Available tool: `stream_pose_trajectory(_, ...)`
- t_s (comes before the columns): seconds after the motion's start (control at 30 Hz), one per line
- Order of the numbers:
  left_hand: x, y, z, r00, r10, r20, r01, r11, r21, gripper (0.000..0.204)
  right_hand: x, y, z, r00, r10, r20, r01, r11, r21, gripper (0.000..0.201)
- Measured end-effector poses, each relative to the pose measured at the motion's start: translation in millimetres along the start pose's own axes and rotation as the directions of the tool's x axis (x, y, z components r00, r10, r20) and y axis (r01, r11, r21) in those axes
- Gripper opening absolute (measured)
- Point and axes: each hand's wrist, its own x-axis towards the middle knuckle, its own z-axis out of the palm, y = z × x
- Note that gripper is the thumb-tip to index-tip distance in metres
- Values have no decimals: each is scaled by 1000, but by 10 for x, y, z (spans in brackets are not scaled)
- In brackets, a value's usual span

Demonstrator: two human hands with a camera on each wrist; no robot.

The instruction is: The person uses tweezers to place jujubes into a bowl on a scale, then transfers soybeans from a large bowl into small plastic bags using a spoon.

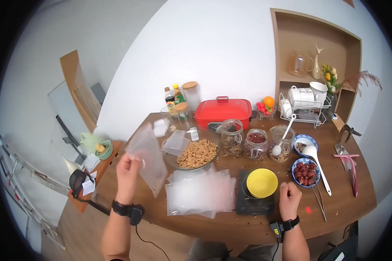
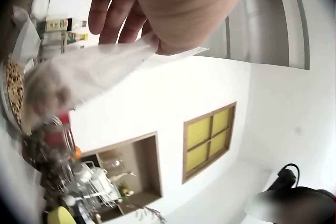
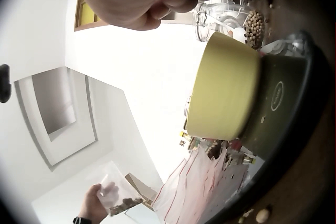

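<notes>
My left hand (image 1: pixel 130 174) pinches a translucent plastic bag (image 1: pixel 147 158) by its edge, raised at the table's left side. In the left wrist view the bag (image 2: pixel 89 74) hangs from the fingers. Brown patches show at the bag's (image 3: pixel 116 192) lower part in the right wrist view; whether they lie inside or behind it, I cannot tell. My right hand (image 1: pixel 289 200) is curled into a fist beside a yellow bowl (image 1: pixel 262 182), with nothing visible in it. The bowl stands on a black scale (image 1: pixel 255 206). Flat plastic bags (image 1: pixel 198 191) lie left of the scale.
Behind the flat bags is a glass bowl of light-brown pieces (image 1: pixel 198 153). Several jars, including one of dark red contents (image 1: pixel 255 145), stand before a red cooker (image 1: pixel 223 111). Tongs (image 1: pixel 321 202) and a white spoon (image 1: pixel 320 167) lie by the blue-patterned bowl of red fruit (image 1: pixel 305 174).
</notes>
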Motion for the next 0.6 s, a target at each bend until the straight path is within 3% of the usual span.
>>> stream_pose_trajectory(0.1,-362,418,298,984,-101,148,121,984,-133,14,9,-26,-4,1000,-29,5,29,999,14,36)
stream_pose_trajectory(0.2,-654,550,474,914,-246,323,304,942,-142,7,-13,-517,77,977,-212,12,212,977,38,25)
stream_pose_trajectory(0.23,-727,495,539,891,-216,399,314,928,-199,7,-46,-761,83,968,-245,53,240,967,83,12)
stream_pose_trajectory(0.27,-808,414,599,862,-178,474,328,910,-254,7,-36,-1036,53,925,-361,118,353,932,86,6)
stream_pose_trajectory(0.37,-959,364,833,786,-123,606,355,892,-280,12,-12,-1738,130,785,-600,151,589,800,118,27)
stream_pose_trajectory(0.47,-1056,351,990,734,-89,673,364,889,-280,13,-21,-2121,142,641,-693,332,703,703,109,30)
stream_pose_trajectory(0.57,-1128,271,980,714,-97,693,357,902,-241,11,-85,-2043,161,497,-671,551,751,650,114,31)
stream_pose_trajectory(0.6,-1134,219,952,692,-115,712,396,886,-241,13,-116,-1996,163,510,-616,601,702,701,122,29)
